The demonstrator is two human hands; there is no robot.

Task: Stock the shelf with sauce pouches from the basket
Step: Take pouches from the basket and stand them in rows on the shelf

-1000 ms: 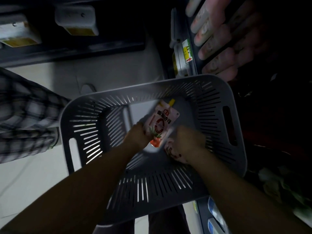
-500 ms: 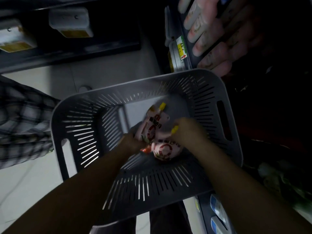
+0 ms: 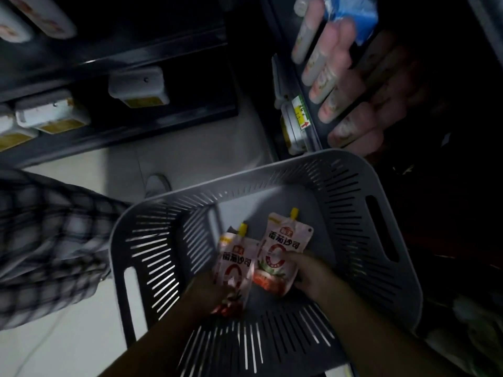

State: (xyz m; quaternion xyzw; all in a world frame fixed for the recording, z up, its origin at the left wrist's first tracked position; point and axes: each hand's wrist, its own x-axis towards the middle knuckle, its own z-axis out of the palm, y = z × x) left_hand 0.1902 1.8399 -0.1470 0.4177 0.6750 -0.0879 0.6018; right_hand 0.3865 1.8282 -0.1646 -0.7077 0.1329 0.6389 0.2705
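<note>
Progress: well along, by the look of it — a row of pouches (image 3: 326, 85) already lies on the shelf (image 3: 311, 129) at the far right, and the grey basket (image 3: 351, 208) shows only two more.
Left to do: both remaining pouches have to go onto the shelf; neither is there yet.
Left pouch (image 3: 234, 263): inside the basket, yellow cap pointing far, just beside the right pouch (image 3: 283, 246); their edges seem to touch.
Right pouch: inside the basket too, cap pointing far, printed face up.
Left hand (image 3: 209, 292): curled round the near end of the left pouch; blurred, so single fingers cannot be told.
Right hand (image 3: 313, 273): grips the near right side of the right pouch — thumb across its face, fingers hidden behind.
Basket floor: no other pouch shows on it.
</note>
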